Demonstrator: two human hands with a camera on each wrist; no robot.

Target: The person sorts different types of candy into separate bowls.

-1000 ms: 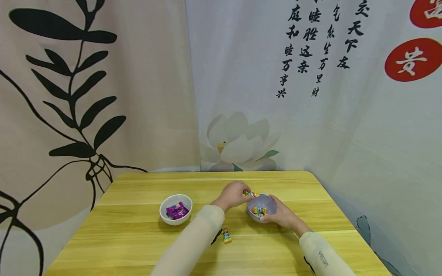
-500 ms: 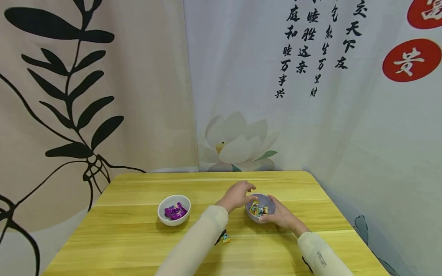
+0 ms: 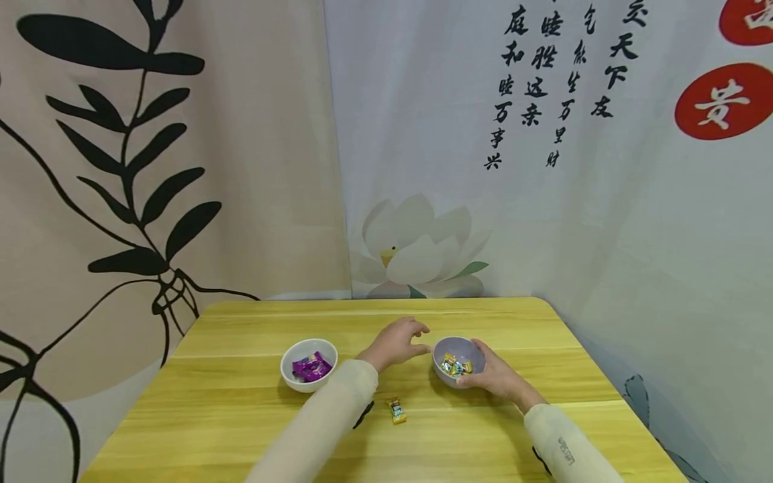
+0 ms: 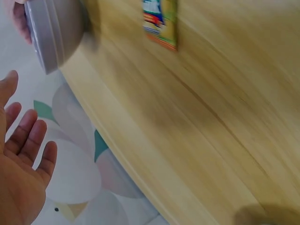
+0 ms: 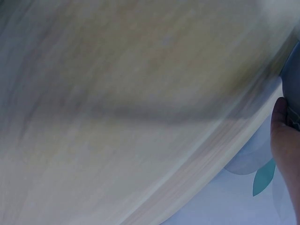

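In the head view a grey-purple bowl (image 3: pixel 443 372) stands at the right of the table with several yellow-wrapped candies (image 3: pixel 455 366) inside. My right hand (image 3: pixel 496 373) grips this bowl by its right side, thumb at the near rim and fingers behind. Just left of the bowl, my left hand (image 3: pixel 395 345) hovers with fingers spread and nothing in them; the left wrist view shows its bare palm (image 4: pixel 21 187). One more yellow-and-orange candy (image 3: pixel 396 410) lies on the table below the left hand.
A white bowl (image 3: pixel 290 380) with purple-wrapped candies (image 3: pixel 312 367) stands to the left, close to the left sleeve (image 3: pixel 323 419). The wooden table (image 3: pixel 211 416) ends at a printed cloth backdrop (image 3: pixel 417 248) behind it.
The left hand has let go of a yellow candy into the grey-purple bowl, then moved back left, away from the rim. The right hand stays on the bowl.
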